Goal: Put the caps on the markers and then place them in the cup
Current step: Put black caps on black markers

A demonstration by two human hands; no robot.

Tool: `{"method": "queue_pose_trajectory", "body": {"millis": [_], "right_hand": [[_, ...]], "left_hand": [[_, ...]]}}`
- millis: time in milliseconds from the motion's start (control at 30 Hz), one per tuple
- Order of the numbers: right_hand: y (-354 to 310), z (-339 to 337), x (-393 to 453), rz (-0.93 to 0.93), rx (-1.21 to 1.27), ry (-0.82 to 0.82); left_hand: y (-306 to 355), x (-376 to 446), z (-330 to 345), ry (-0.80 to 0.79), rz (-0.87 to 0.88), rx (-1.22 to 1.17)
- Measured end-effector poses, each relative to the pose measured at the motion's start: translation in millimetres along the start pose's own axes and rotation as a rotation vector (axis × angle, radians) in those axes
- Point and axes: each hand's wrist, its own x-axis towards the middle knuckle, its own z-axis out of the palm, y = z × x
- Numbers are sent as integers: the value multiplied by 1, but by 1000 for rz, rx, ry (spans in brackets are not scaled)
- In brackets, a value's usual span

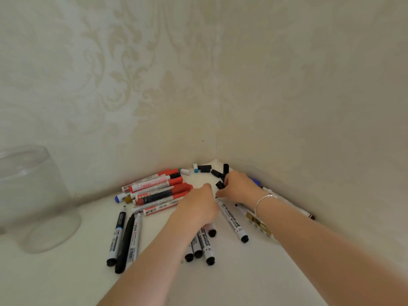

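Head view: clear cup (37, 199), nothing inside.

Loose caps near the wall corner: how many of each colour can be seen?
Black caps: 4, one pinched in the right hand
White cap: 1
Blue-and-white cap: 1
Total: 6 visible; the hand may hide more.

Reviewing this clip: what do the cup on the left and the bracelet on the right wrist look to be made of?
The cup: clear glass or clear plastic, glossy; the wall and table show through it, and which of the two the frame cannot settle. The bracelet: a thin bangle, probably silver-coloured metal, polished; it glints brightly along its curve.
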Motion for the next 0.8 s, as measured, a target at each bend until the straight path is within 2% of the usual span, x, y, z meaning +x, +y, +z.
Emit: {"method": "queue_pose_trajectory", "body": {"millis": [67,233,400,467,567,667,800], "right_hand": [[-1,3,5,-10,7,-13],[-7,-10,8,-28,23,-29],[-15,-61,-33,39,-365,-370],[-14,-62,-48,57,-522,-439],[-4,-46,-53,22,-588,-410],[9,-40,-45,-11,-480,-314],[17,-55,-36,4,-296,-273]], "left_hand": [[3,3,0,-33,-3,57],[6,11,-2,-125,-1,22],[3,18,-11,-235,-37,86],[2,21,-14,-173,-16,116],[8,27,-20,16,67,165],[23,44,-28,173,168,67],[33,81,-35,194,226,-134]]}}
